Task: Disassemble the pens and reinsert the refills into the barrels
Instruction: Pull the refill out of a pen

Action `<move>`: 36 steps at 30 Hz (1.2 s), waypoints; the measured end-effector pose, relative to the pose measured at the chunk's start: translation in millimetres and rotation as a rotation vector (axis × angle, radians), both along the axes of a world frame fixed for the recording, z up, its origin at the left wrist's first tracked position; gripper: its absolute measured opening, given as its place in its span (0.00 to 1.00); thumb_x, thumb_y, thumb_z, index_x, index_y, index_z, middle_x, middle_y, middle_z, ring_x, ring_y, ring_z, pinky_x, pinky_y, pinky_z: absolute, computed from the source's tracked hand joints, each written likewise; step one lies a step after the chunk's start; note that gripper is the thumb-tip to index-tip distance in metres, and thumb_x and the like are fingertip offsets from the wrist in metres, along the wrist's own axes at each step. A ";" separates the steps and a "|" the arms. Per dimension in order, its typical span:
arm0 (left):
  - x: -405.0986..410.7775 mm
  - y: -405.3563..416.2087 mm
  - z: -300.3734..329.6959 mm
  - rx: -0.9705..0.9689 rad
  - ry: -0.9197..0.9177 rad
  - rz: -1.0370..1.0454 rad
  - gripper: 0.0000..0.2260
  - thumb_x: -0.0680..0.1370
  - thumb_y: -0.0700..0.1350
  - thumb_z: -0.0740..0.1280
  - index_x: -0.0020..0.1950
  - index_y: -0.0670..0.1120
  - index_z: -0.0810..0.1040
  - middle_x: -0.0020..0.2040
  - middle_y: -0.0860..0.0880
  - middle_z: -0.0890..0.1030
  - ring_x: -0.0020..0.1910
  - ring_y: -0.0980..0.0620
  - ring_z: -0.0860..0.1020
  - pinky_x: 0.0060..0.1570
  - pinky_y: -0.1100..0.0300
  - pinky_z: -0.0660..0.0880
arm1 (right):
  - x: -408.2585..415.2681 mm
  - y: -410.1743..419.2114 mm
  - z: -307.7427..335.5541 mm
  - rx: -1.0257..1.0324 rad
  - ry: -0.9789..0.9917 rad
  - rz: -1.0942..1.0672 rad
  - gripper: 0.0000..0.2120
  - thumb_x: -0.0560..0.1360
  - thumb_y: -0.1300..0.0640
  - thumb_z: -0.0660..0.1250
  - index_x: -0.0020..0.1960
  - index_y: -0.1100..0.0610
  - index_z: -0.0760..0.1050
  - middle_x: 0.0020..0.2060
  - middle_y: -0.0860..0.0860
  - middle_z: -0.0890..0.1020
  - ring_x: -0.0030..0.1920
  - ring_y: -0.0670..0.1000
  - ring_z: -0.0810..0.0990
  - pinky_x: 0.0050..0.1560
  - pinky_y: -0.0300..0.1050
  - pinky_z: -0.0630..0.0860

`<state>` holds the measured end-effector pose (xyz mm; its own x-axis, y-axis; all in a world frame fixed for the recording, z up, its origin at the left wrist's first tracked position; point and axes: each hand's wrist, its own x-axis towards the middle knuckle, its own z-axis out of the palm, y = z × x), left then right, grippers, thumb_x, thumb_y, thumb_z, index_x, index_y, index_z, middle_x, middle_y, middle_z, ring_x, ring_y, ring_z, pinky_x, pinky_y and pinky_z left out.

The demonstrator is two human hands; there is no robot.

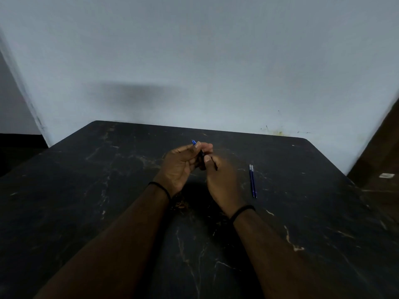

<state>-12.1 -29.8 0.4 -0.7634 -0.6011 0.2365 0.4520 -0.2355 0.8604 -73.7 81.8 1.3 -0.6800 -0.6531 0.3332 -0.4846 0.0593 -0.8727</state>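
Both hands meet above the middle of the black marble table (108, 201). My left hand (179, 167) pinches the upper end of a dark pen (201, 157), whose blue tip (193, 142) pokes out past the fingertips. My right hand (222, 180) grips the pen's lower part, where a thin dark clip or piece juts out by the thumb. Two blue refills (253, 181) lie side by side on the table to the right of my right hand, pale ends pointing away from me.
A pale wall stands right behind the table's far edge. A brown surface with a small white object (385, 175) sits at the far right. Each wrist carries a black band.
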 end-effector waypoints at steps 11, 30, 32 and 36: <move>3.3 4.0 1.0 -0.074 -0.048 -0.025 0.12 0.76 0.48 0.67 0.52 0.42 0.86 0.56 0.41 0.84 0.54 0.45 0.83 0.53 0.53 0.80 | 0.1 0.6 -0.2 -0.064 -0.025 -0.023 0.07 0.81 0.52 0.62 0.53 0.52 0.78 0.46 0.47 0.83 0.48 0.45 0.81 0.49 0.44 0.77; 3.5 5.2 3.5 -0.034 -0.048 0.001 0.11 0.73 0.47 0.69 0.49 0.43 0.86 0.56 0.40 0.84 0.55 0.45 0.83 0.57 0.52 0.79 | 4.1 10.0 4.4 -0.014 0.089 -0.060 0.08 0.81 0.50 0.63 0.46 0.50 0.77 0.38 0.47 0.81 0.41 0.47 0.79 0.45 0.49 0.77; 3.8 4.4 2.8 -0.030 -0.041 0.003 0.11 0.73 0.47 0.69 0.48 0.43 0.87 0.56 0.40 0.84 0.56 0.45 0.83 0.55 0.55 0.79 | 4.6 13.0 6.7 -0.002 0.121 -0.085 0.08 0.81 0.50 0.64 0.45 0.52 0.78 0.37 0.48 0.80 0.40 0.49 0.79 0.43 0.50 0.77; 2.9 1.9 1.3 -0.023 -0.030 0.034 0.10 0.73 0.47 0.70 0.48 0.43 0.86 0.55 0.40 0.84 0.56 0.44 0.83 0.51 0.57 0.79 | 5.7 17.6 10.4 0.034 0.170 -0.101 0.08 0.80 0.51 0.65 0.47 0.51 0.81 0.37 0.48 0.81 0.40 0.48 0.80 0.43 0.47 0.76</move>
<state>-9.2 -27.8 1.7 -0.7497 -0.6215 0.2273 0.4329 -0.2009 0.8788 -68.1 99.4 11.8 -0.6787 -0.5973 0.4272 -0.6146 0.1435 -0.7757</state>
